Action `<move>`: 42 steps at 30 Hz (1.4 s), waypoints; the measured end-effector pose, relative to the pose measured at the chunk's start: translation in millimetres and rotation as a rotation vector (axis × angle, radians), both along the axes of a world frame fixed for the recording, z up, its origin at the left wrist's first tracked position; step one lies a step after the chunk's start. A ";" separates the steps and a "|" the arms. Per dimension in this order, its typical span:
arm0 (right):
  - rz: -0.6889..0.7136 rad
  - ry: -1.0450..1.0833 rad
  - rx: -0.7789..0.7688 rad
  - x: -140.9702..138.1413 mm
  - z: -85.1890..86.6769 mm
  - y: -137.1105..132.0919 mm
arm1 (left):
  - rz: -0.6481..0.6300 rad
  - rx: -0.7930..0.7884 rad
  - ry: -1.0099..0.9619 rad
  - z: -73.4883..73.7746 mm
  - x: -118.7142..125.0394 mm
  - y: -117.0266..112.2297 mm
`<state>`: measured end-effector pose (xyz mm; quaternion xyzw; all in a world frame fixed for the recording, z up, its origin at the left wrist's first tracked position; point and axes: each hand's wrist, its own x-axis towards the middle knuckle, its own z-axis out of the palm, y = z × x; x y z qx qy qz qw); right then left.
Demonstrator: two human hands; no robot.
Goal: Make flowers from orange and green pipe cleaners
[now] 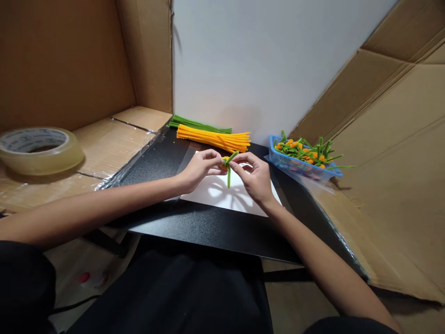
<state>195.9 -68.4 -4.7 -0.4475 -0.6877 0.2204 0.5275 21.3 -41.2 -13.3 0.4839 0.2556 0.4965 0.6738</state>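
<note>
Between my two hands, over a white sheet [208,195], is a small pipe-cleaner piece with an orange part and green ends [228,172]. One green end points up to the right and another hangs down. My left hand [200,170] pinches the piece by its orange part from the left. From the right, my right hand [254,176] has thumb and forefinger closed on the green pipe cleaner near the crossing. Fingers partly cover the orange part. Shadows of both hands fall on the sheet.
Behind my hands lie a bundle of orange pipe cleaners [212,137] and a green bundle [198,124]. A blue basket [299,164] of orange-and-green pieces stands at right. A wide tape roll [66,155] sits on cardboard at left. Cardboard walls flank the black table [194,227].
</note>
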 end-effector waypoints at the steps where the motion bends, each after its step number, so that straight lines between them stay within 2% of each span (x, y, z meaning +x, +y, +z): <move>1: -0.005 -0.002 0.002 -0.4 -0.1 -0.4 | -0.001 0.018 0.004 0.2 0.0 -0.6; 11: -0.041 -0.060 0.104 0.5 3.2 -3.6 | 0.060 0.184 0.085 -3.9 -1.2 1.6; 19: -0.011 -0.023 0.000 0.8 5.3 -1.4 | 0.089 0.392 0.186 -3.5 -3.5 6.2; 24: -0.053 -0.072 0.117 -1.4 7.3 -5.6 | 0.084 0.413 0.165 -1.4 -3.7 2.4; 27: -0.040 -0.073 0.112 -2.7 7.7 -7.5 | 0.113 0.465 0.170 -4.8 -2.4 2.3; 30: -0.012 -0.031 0.019 -2.3 8.3 -6.5 | 0.199 0.624 0.241 -9.3 -3.2 3.7; 34: 0.086 0.031 -0.164 -0.1 10.9 -3.2 | 0.396 1.064 0.446 -12.7 -9.6 7.2; 36: 0.145 0.082 -0.304 0.7 12.2 -2.3 | 0.424 1.245 0.528 -13.7 -13.5 9.7; 39: 0.220 0.163 -0.523 0.6 13.0 -2.4 | 0.385 1.379 0.586 -15.5 -17.1 13.5; 42: 0.268 0.223 -0.667 -0.5 12.0 -2.4 | 0.377 1.412 0.603 -17.6 -17.0 15.6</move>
